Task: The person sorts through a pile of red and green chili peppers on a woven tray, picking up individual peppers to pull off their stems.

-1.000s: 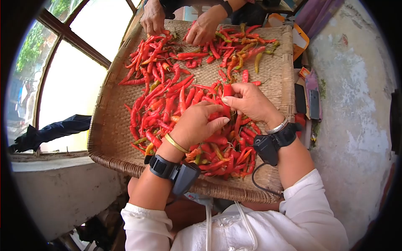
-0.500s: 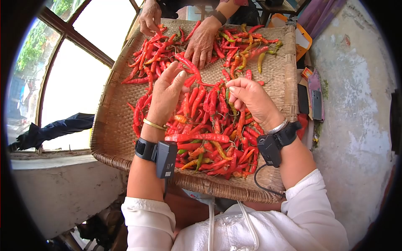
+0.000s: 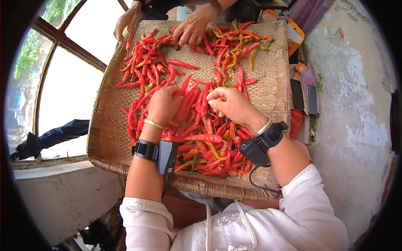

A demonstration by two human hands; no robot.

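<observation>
Red chili peppers (image 3: 209,138), with a few green and yellowish ones, lie heaped in a shallow woven basket (image 3: 268,92). Over the middle of the heap, my left hand (image 3: 164,104) is closed, fingers curled around a red chili pepper (image 3: 184,85) whose end sticks up past them. Peppers just beside it are blurred by motion. To the right, my right hand (image 3: 234,105) has thumb and forefinger pinched together above the heap. Whatever is in that pinch is too small to make out.
Across the basket, another person's hands (image 3: 194,25) work among the far peppers, one with a red pepper at its fingertips. A window and a folded dark umbrella (image 3: 58,136) are at left. Phones (image 3: 312,99) lie at right by a stained wall (image 3: 347,125).
My left hand has lowered and closed on a pepper. My right hand has moved slightly left and down, still pinched. The other person's hands have shifted up and left.
</observation>
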